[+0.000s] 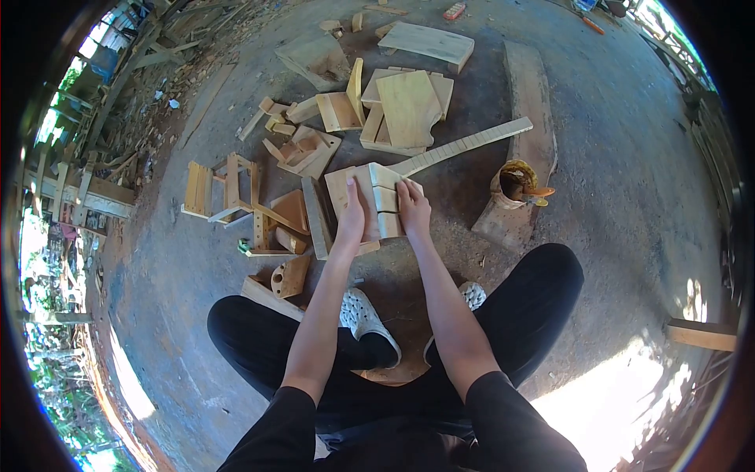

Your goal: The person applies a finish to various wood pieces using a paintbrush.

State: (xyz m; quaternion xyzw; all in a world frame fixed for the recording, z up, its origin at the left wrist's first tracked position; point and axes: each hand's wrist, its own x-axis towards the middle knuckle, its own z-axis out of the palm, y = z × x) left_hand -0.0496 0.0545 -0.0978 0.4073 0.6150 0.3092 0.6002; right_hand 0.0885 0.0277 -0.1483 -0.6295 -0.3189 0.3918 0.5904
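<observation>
Between my two hands is a wooden block with a pale face crossed by dark grooves. My left hand presses against its left side, the thumb pointing up along the wood. On the opposite side my right hand grips the block with its fingers bent over the edge. Just beyond the block, a long notched wooden strip slants up to the right. A dark wooden board stands beside my left hand. The underside of the block and some fingertips are hidden.
A round container with an orange-handled brush stands on a plank at right. Stacked wooden boards lie ahead. A small wooden frame and several offcuts crowd the left. My shoes are close below.
</observation>
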